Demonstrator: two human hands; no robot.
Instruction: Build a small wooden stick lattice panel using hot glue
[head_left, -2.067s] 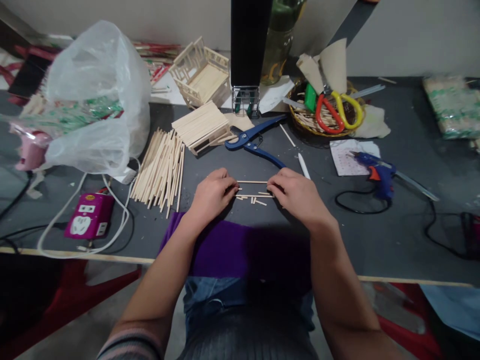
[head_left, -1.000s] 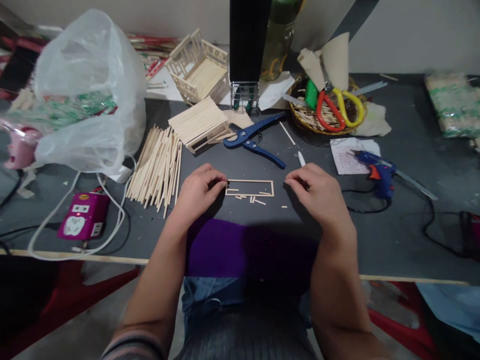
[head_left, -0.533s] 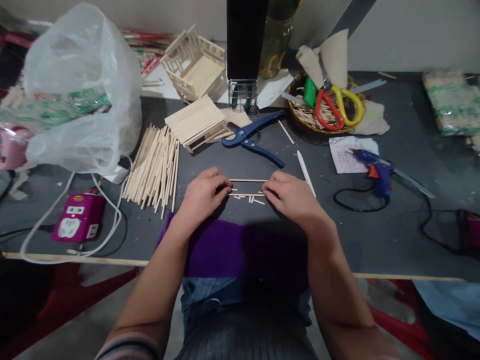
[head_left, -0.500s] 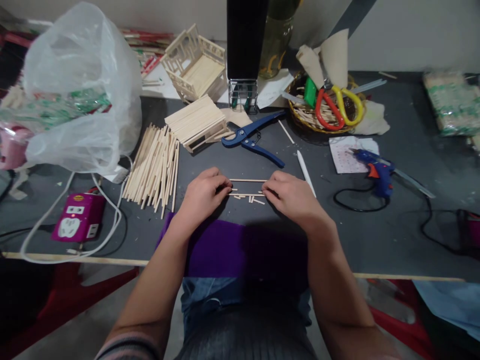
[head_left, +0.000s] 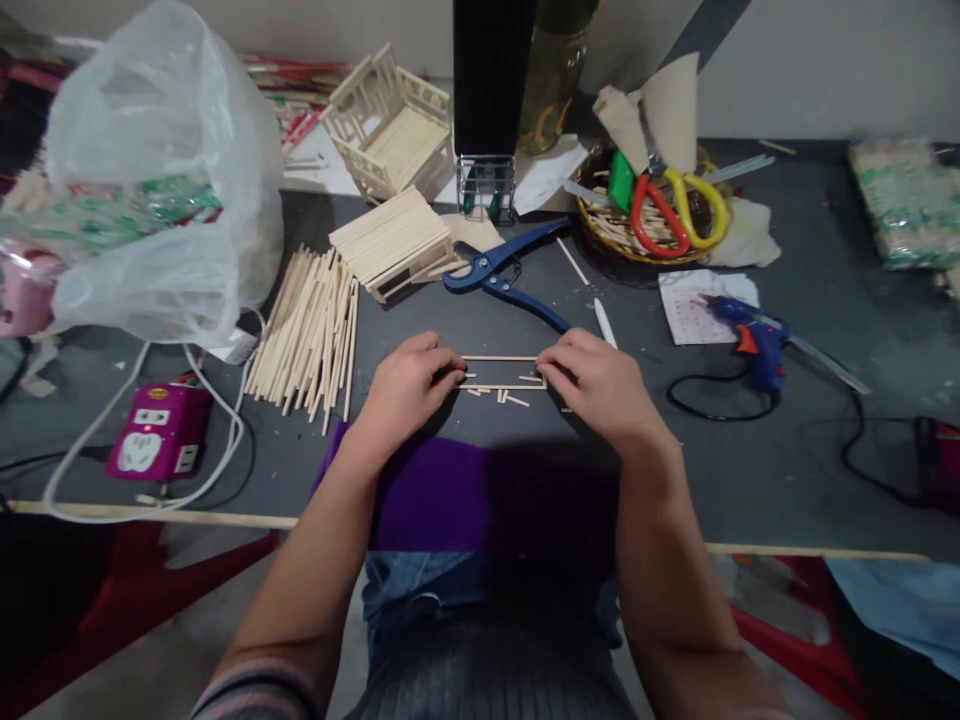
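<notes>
1. Just in front of the blue cutter (head_left: 501,280), the left hand (head_left: 409,385) and right hand (head_left: 600,385) pinch opposite ends of a rectangular stick frame (head_left: 499,358) lying flat.
2. The outline appears laid out; short offcuts (head_left: 516,400) lie loose within and beside it.
3. Print on the paper slip (head_left: 686,305), right of the cutter, is illegible.

Two hands (head_left: 409,388) (head_left: 601,385), one stick frame (head_left: 499,358), one glue gun (head_left: 754,335), one blue cutter (head_left: 504,287)
</notes>
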